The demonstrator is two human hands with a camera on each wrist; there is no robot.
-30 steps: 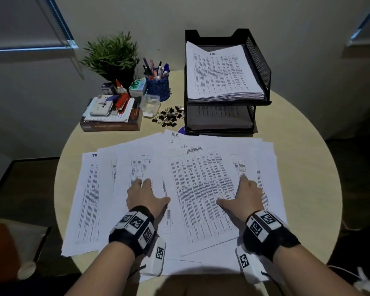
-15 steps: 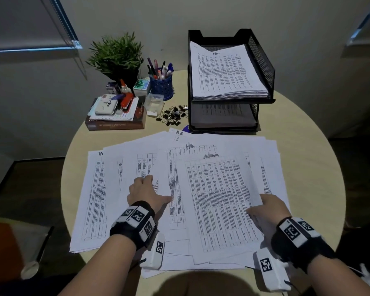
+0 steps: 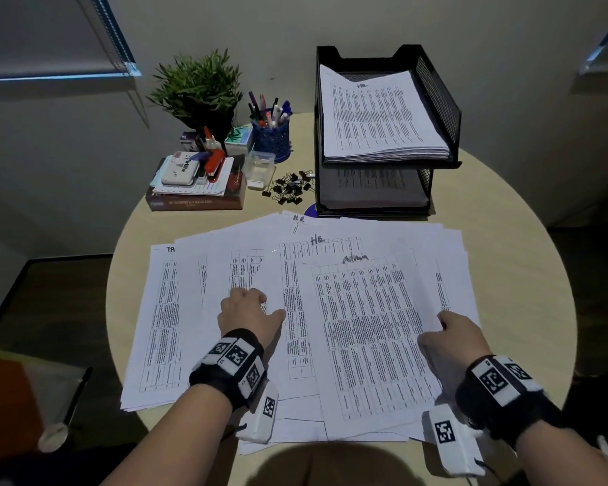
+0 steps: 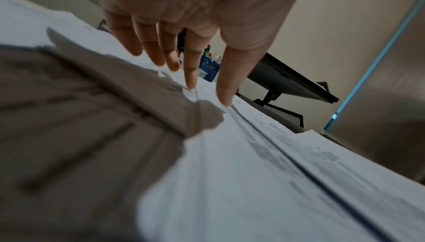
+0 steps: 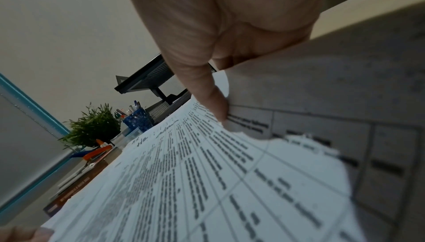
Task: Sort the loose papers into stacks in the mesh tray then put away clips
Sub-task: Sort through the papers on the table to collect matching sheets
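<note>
Loose printed papers (image 3: 197, 310) lie fanned over the round table. On top is a sheet headed "admin" (image 3: 365, 338). My right hand (image 3: 443, 320) pinches this sheet's right edge; in the right wrist view the thumb (image 5: 207, 98) lies on top of the admin sheet (image 5: 184, 173) and the fingers are under it. My left hand (image 3: 250, 301) rests on the papers to the left, with straight fingertips (image 4: 192, 82) touching the paper. The black two-tier mesh tray (image 3: 436, 96) stands behind, with a paper stack (image 3: 376, 117) in its top tier. Black binder clips (image 3: 290, 188) lie heaped left of the tray.
Left of the clips stands a clear plastic box (image 3: 260, 168). A blue pen cup (image 3: 271, 136), a potted plant (image 3: 197, 89) and a book pile with a stapler (image 3: 197, 184) fill the back left. The table edge (image 3: 562, 310) curves close on the right.
My right hand slid from the middle of the admin sheet to its right edge and took hold of it; the sheet shifted right. The left hand stayed in place.
</note>
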